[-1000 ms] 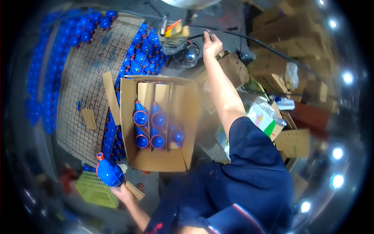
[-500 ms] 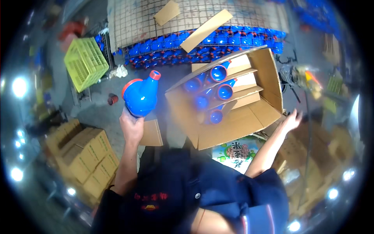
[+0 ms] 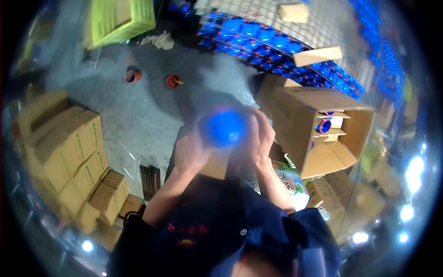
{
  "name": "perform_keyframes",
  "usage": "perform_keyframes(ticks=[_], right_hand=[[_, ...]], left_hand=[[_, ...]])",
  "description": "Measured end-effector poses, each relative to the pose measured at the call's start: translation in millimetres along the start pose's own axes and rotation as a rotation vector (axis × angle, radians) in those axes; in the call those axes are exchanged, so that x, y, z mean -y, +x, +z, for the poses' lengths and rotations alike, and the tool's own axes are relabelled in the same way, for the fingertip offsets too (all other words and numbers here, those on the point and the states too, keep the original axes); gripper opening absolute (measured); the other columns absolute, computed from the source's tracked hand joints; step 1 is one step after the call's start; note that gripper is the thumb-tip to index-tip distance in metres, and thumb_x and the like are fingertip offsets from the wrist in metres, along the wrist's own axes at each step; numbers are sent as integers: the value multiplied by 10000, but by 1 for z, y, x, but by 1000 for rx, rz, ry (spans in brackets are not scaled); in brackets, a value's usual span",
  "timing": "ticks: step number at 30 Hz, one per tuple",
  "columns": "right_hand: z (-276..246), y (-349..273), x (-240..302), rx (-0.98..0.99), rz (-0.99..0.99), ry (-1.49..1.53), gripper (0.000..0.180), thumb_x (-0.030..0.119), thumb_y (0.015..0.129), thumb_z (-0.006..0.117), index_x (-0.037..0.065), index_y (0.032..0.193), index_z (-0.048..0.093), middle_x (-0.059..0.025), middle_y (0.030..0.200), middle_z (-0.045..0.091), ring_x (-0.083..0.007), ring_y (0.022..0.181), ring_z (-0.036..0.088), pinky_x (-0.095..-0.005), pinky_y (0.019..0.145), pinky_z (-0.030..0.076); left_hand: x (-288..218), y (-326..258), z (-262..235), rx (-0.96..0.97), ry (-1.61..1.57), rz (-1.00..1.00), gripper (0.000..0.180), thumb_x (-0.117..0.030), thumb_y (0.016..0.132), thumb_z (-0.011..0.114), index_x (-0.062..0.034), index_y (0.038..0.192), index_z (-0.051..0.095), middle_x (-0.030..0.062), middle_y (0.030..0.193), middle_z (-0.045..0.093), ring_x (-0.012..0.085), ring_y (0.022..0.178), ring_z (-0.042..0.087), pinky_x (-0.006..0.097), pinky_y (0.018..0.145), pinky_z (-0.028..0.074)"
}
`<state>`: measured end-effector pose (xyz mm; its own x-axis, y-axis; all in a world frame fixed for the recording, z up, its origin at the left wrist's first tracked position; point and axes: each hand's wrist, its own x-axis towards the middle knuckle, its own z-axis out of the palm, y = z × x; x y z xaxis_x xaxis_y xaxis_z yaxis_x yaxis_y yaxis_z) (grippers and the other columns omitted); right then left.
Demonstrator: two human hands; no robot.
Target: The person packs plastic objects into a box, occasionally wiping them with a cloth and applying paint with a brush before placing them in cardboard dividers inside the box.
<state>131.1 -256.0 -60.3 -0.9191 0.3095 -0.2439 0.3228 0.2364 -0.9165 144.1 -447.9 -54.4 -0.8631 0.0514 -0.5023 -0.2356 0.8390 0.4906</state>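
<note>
In front of my body is a blue round-bodied vessel, badly blurred by motion, with a hint of red at its top edge. My left hand holds it from the left side. From the other side my right hand closes against it with bent fingers. Its spout cannot be made out here. On the right stands an open cardboard box with cardboard dividers. Inside it sits a similar blue vessel with a red rim, and others show only in part.
Stacked cartons stand at the left. A wire rack full of blue red-rimmed vessels is at the back. A yellow-green crate is at the far left. Two small red pots sit on the grey floor. A printed sack lies below the box.
The blue vessel has come from the left to the middle, in front of my body. My right hand has swung in from the far right to meet it. The view has turned leftward.
</note>
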Motion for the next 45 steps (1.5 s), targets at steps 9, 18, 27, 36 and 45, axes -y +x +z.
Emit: perform_keyframes(ticks=[9, 18, 27, 36, 45], right_hand=[[290, 55, -167, 234, 695, 513, 349, 202, 1019, 555, -61, 1248, 576, -123, 908, 668, -214, 824, 670, -340, 762, 569], [537, 99, -472, 332, 804, 75, 705, 81, 890, 716, 15, 1485, 344, -146, 1186, 630, -209, 894, 663, -334, 689, 597], [593, 114, -519, 383, 247, -9, 263, 118, 958, 653, 4, 1194, 655, -50, 915, 666, -86, 721, 591, -232, 651, 487], [527, 96, -433, 544, 6, -113, 208, 103, 979, 626, 30, 1171, 657, -49, 931, 657, -101, 751, 595, -232, 689, 485], [531, 94, -423, 620, -229, -283, 262, 2, 902, 681, 56, 1157, 661, -91, 952, 670, -183, 817, 647, -274, 729, 515]], left_hand=[[326, 53, 15, -160, -38, -349, 770, -179, 723, 770, 100, 1355, 432, 253, 816, 680, 459, 777, 658, 516, 717, 521], [582, 198, 172, -332, -56, -635, 646, -96, 764, 687, -26, 1368, 469, 271, 930, 682, 463, 905, 652, 518, 803, 509], [640, 252, 244, -174, -27, -671, 517, -125, 800, 697, -72, 1260, 467, 238, 889, 687, 460, 864, 652, 525, 762, 516], [637, 264, 249, -103, 60, -586, 468, -151, 808, 712, -53, 1202, 479, 211, 890, 698, 418, 836, 675, 503, 732, 527], [636, 265, 245, -118, 86, -551, 581, -164, 797, 727, -42, 1298, 459, 218, 915, 699, 417, 848, 675, 493, 738, 531]])
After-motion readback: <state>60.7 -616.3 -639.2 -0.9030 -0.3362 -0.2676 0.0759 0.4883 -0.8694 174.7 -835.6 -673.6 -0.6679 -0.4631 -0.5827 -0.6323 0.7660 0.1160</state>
